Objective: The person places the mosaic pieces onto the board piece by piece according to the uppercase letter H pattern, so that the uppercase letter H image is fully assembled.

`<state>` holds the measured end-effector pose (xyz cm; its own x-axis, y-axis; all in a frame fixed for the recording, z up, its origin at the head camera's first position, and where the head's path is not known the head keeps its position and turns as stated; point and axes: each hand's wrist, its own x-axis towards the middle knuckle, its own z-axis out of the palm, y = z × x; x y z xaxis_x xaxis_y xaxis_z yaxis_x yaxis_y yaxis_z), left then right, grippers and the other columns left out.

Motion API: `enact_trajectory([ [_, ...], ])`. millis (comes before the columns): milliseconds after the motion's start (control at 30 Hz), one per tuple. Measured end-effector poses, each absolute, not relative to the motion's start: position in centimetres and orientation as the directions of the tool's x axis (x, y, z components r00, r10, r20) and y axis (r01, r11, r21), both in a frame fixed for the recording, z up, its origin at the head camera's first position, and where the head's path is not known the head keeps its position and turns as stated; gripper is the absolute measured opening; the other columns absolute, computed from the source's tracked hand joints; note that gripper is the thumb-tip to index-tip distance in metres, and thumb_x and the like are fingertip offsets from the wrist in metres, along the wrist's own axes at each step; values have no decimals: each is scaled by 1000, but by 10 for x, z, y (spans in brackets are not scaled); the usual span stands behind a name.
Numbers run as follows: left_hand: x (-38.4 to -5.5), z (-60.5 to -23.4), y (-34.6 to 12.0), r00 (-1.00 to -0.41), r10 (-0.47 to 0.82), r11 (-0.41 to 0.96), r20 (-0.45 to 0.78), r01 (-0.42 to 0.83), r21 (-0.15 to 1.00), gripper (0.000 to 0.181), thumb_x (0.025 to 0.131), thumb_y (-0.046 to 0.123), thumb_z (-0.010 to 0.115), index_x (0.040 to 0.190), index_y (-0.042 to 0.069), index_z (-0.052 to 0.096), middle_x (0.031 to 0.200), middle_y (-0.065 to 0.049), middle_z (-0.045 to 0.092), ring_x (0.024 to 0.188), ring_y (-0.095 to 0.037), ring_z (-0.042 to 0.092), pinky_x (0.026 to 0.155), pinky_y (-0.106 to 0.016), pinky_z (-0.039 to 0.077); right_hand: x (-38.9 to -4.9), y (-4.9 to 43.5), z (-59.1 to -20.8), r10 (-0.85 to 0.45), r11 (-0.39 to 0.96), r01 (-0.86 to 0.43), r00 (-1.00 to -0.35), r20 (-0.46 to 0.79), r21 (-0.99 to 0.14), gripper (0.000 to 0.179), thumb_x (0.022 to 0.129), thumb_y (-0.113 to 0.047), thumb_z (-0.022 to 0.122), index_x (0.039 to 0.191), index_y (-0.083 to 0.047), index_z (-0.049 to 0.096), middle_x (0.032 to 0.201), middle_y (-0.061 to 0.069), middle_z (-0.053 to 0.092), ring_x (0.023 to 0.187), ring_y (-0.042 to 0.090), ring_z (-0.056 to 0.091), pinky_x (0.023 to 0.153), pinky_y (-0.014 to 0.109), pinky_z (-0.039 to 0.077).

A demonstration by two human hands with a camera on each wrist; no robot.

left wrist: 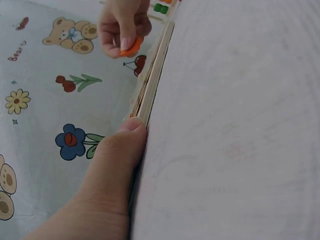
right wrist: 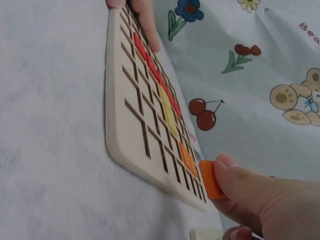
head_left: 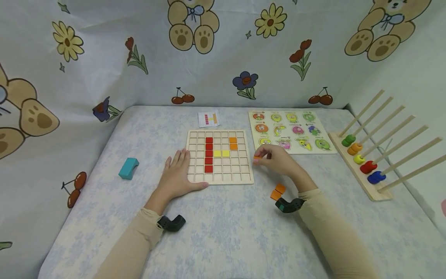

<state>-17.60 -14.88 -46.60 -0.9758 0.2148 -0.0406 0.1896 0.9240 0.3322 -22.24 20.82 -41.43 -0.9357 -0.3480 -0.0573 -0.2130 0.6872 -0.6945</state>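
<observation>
A wooden grid board [head_left: 231, 178] lies in the middle of the table. In its squares sit a column of several red tiles [head_left: 208, 154], two yellow tiles [head_left: 222, 153] side by side, and two orange tiles [head_left: 233, 143] at the upper right. My left hand [head_left: 179, 172] rests at the board's left side, fingers straight, with the thumb along its front edge. Just off the right edge, my right hand [head_left: 275, 158] pinches an orange tile [right wrist: 211, 180] between thumb and fingers. Two more orange tiles [head_left: 278, 192] lie on the table near the right wrist.
Behind the board lies a small pattern card [head_left: 209, 119]. A fruit picture board [head_left: 290, 131] is at the back right, beside a peg stand [head_left: 366, 170] with tall dowels and coloured beads. A teal arch block [head_left: 128, 168] lies on the left.
</observation>
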Motion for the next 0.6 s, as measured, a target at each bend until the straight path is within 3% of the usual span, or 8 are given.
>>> enact_trajectory([
  [167,-177,-467,-149,-976,215,924,-45,189,332,144,61,98,50,160,4,2,168,-13,1,156,-29,-1,124,-56,1,-239,178,-415,-354,651,-215,-934,-41,-728,13,90,-27,75,94,-17,67,92,2,66,77,23,51,69,32,42],
  [600,-176,-468,-148,-976,214,922,-39,189,338,144,60,99,48,160,5,3,168,-12,2,156,-29,0,124,-56,2,-260,140,-426,-345,702,-228,-938,-42,-675,16,89,-27,76,94,-16,65,92,1,65,85,20,56,72,31,44],
])
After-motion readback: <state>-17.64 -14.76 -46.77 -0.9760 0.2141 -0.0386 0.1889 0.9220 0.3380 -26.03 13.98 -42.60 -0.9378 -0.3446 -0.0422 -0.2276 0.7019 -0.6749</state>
